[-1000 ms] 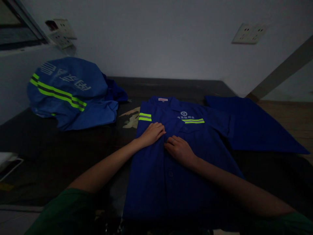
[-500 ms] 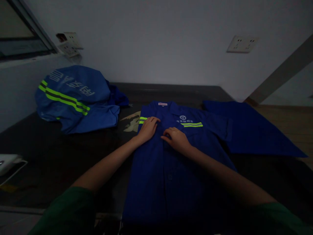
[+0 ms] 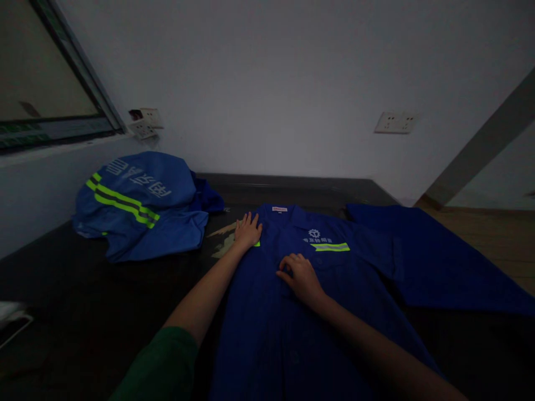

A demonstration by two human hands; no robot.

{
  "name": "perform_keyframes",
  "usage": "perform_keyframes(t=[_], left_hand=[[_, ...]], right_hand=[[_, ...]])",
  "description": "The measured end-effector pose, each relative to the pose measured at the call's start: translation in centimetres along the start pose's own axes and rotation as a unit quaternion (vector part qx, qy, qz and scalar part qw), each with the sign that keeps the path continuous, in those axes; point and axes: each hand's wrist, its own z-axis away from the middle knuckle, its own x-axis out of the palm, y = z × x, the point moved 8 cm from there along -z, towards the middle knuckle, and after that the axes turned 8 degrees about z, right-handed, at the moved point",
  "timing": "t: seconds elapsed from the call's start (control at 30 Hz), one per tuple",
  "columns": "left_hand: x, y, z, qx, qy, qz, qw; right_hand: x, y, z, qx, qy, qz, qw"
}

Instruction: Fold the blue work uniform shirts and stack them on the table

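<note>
A dark blue work shirt [image 3: 334, 295] lies front side up on a dark table, its collar toward the wall. It bears a white gear logo and a yellow-green reflective strip on the chest. My left hand [image 3: 248, 230] rests flat with fingers spread on the shirt's left shoulder edge, partly covering another strip. Near the middle of the chest is my right hand [image 3: 299, 274], its fingers curled with thumb and fingertips close together at the cloth; whether they pinch the fabric is too dark to tell.
A crumpled lighter blue garment [image 3: 146, 206] with reflective bands lies at the left. Flat blue cloth [image 3: 443, 256] spreads at the right. A white device [image 3: 12, 314] sits at the left edge. Sockets [image 3: 395, 122] are on the wall behind the table [image 3: 267, 181].
My left hand has moved from the chest up and outward to the shoulder, its fingers now spread. My right hand stays near mid-chest. The camera view has tilted upward.
</note>
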Motion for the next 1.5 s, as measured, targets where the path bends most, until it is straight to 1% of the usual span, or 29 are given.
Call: perform_keyframes(t=[0.1,0.2,0.3,0.4,0.5,0.73,0.8,0.87,0.97,1.03,1.13,1.2,1.27,1.37,1.43,1.5], left_hand=[[0.0,-0.1,-0.1,-0.007,-0.004,-0.008,1.0],[0.1,-0.1,-0.1,-0.014,-0.006,-0.013,1.0],[0.2,-0.1,-0.3,-0.018,-0.008,-0.015,1.0],[0.4,-0.3,-0.7,-0.025,-0.011,-0.013,1.0],[0.4,-0.6,-1.4,-0.032,-0.011,-0.009,0.999],[0.3,-1.4,-3.5,-0.03,0.006,0.002,1.0],[0.0,-1.3,-3.7,-0.023,0.019,0.005,1.0],[-0.8,-0.8,-3.5,-0.007,0.043,0.007,0.999],[-2.4,1.0,-1.9,0.044,0.091,0.01,0.995],[-3.0,2.8,-0.2,0.091,0.103,0.015,0.99],[-2.5,5.2,3.2,0.154,0.072,0.029,0.985],[-1.9,6.2,5.6,0.183,0.044,0.036,0.981],[-1.1,6.5,8.1,0.202,0.011,0.04,0.978],[-0.2,6.2,11.1,0.2,-0.041,0.042,0.978],[0.2,5.9,12.5,0.194,-0.056,0.031,0.979],[0.3,5.9,13.4,0.195,-0.056,0.012,0.979]], right_hand=[[-0.5,-0.7,0.5,-0.021,0.026,0.025,0.999],[-1.0,-1.9,1.5,-0.063,0.033,0.029,0.997],[-0.8,-2.7,2.8,-0.108,0.005,0.026,0.994],[0.0,-2.5,3.4,-0.12,-0.044,0.025,0.992],[0.4,-2.0,3.0,-0.125,-0.062,0.021,0.99],[0.8,-1.5,0.7,-0.145,-0.06,0.026,0.987],[1.0,-1.4,0.3,-0.148,-0.056,0.028,0.987],[1.1,-1.3,0.1,-0.153,-0.049,0.029,0.987],[1.2,-1.4,0.0,-0.16,-0.038,0.03,0.986],[1.2,-1.3,0.0,-0.161,-0.029,0.029,0.986],[0.9,-1.3,0.1,-0.161,-0.003,0.023,0.987],[0.3,-1.2,0.2,-0.157,0.024,0.013,0.987],[-0.5,-1.0,0.6,-0.144,0.048,-0.006,0.988],[-1.8,-0.9,2.0,-0.12,0.062,-0.039,0.99],[-2.9,-1.0,3.7,-0.119,0.055,-0.045,0.99],[-4.0,-1.2,5.9,-0.123,0.039,-0.028,0.991]])
